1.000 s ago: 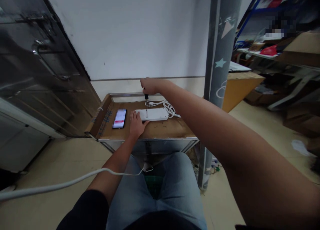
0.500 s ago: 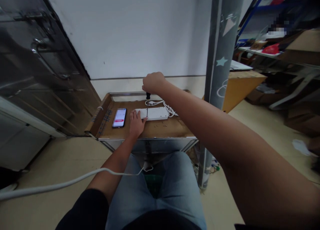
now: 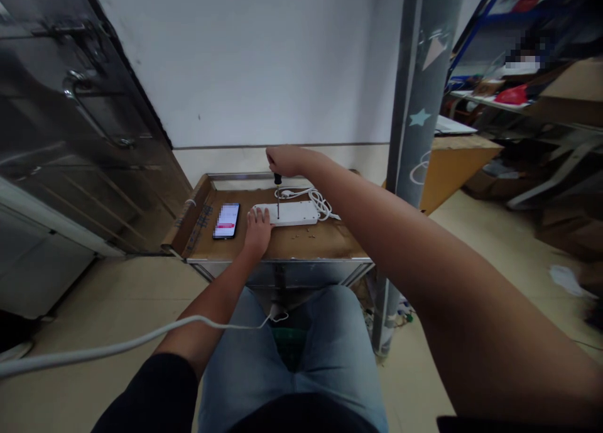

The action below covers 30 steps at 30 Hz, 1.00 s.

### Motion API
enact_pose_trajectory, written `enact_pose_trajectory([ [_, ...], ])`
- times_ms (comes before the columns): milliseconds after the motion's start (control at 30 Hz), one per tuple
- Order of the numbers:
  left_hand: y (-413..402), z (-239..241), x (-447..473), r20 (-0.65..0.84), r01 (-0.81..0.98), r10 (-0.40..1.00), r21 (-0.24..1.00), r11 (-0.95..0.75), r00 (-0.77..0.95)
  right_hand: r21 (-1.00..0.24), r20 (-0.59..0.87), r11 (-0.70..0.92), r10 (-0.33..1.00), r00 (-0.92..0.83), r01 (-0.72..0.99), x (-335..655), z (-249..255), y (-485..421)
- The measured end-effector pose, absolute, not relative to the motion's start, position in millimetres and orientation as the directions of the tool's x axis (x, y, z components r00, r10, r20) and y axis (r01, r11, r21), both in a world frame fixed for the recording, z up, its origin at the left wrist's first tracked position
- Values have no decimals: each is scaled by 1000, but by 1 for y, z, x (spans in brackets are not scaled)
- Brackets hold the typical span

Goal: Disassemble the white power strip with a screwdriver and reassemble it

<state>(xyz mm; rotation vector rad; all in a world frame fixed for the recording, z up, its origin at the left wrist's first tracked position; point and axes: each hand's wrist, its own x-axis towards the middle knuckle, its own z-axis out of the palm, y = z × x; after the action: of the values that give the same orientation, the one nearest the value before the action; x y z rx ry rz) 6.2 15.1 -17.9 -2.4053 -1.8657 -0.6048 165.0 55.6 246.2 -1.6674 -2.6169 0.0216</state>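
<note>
A white power strip [image 3: 294, 213] lies on a small brown-topped table [image 3: 311, 244], its coiled white cord [image 3: 316, 199] behind it. My right hand [image 3: 281, 159] is closed round the black handle of a screwdriver [image 3: 277, 197], which stands upright with its tip on the strip. My left hand [image 3: 258, 227] lies flat with fingers spread, pressing on the strip's left end.
A phone [image 3: 227, 220] with a lit screen lies left of the strip. Small screws [image 3: 301, 235] are scattered in front of it. A grey pillar [image 3: 414, 106] stands at the table's right, a metal door [image 3: 70, 125] at the left, cluttered shelves [image 3: 527, 93] at the far right. A white cable [image 3: 117, 345] crosses my lap.
My left hand has slid forward onto the strip's left end. My right hand rose slightly, then came back down with the screwdriver still upright on the strip.
</note>
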Motion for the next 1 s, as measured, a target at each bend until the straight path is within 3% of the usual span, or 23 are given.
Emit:
enact_pose_trajectory([
  [167, 10, -15, 2, 352, 926, 914, 234, -297, 204, -82, 61, 432, 901, -429, 898, 165, 238, 59],
  [433, 9, -14, 0, 389, 915, 900, 257, -311, 196, -216, 235, 447, 887, -399, 868, 167, 219, 56],
  [600, 8, -12, 1, 402, 920, 895, 241, -309, 195, -281, 232, 425, 900, -369, 860, 167, 214, 53],
  [1000, 4, -8, 5, 388, 938, 907, 225, -264, 163, -253, 211, 412, 907, -366, 875, 157, 236, 32],
])
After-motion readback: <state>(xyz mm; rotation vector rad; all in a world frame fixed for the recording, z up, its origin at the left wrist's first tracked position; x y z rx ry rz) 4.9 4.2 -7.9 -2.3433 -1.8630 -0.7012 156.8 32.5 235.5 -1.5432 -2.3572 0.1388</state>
